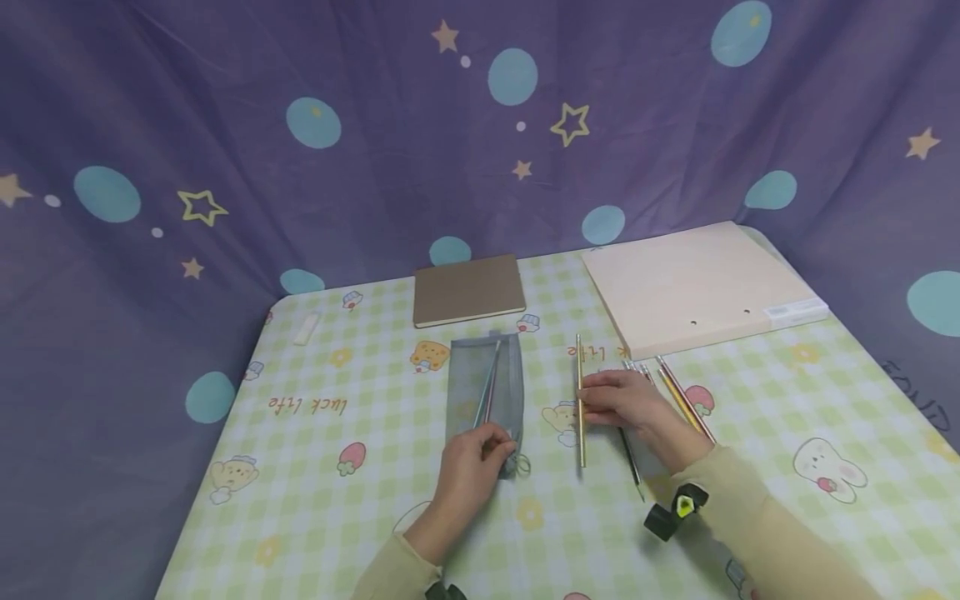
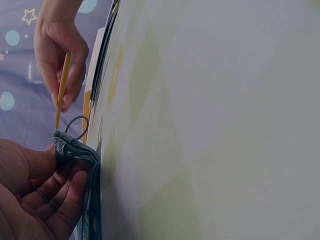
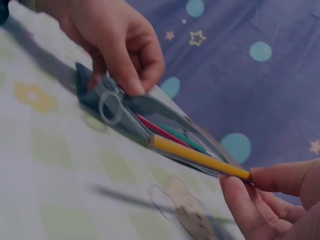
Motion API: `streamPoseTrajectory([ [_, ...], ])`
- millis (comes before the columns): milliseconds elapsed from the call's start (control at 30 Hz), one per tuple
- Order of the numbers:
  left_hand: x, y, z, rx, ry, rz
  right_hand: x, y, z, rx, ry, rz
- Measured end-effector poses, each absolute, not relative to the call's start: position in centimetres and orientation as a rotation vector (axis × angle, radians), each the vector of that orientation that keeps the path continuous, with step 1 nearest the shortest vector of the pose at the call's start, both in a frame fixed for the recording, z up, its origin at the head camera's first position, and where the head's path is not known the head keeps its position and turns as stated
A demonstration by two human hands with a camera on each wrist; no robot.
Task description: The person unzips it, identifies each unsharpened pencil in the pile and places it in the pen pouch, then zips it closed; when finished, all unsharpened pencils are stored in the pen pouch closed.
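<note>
A grey-blue mesh pencil pouch (image 1: 467,375) lies mid-table, with a teal pencil (image 1: 487,379) and a red pencil (image 3: 165,131) inside its open mouth. My left hand (image 1: 474,467) pinches the pouch's near end, beside a thin loop (image 3: 111,107). To the right of the pouch, my right hand (image 1: 626,407) holds a yellow pencil (image 1: 581,433) between thumb and fingers, raised above the cloth. Beneath and beside that hand lie a dark pencil (image 1: 632,467) and several other pencils (image 1: 684,398), partly hidden by it.
A brown notebook (image 1: 468,292) lies behind the pouch. At the back right is a cream folder (image 1: 690,283) with a white label. A small white eraser-like piece (image 1: 307,328) sits at the far left. The checked tablecloth (image 1: 300,467) meets a purple curtain (image 1: 405,167) behind.
</note>
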State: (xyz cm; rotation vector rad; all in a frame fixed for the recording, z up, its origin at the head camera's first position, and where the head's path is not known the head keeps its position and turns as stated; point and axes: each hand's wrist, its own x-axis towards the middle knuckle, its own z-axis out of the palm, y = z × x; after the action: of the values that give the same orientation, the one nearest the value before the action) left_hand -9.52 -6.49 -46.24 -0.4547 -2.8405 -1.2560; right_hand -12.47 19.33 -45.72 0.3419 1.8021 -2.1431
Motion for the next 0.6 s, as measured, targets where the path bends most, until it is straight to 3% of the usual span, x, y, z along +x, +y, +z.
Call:
streamPoseTrajectory([
  [600,-9.6,-6.6,-46.5,-0.482,-2.798,-1.255,-15.1,12.6,-46.9,0.443,1.801,-2.018],
])
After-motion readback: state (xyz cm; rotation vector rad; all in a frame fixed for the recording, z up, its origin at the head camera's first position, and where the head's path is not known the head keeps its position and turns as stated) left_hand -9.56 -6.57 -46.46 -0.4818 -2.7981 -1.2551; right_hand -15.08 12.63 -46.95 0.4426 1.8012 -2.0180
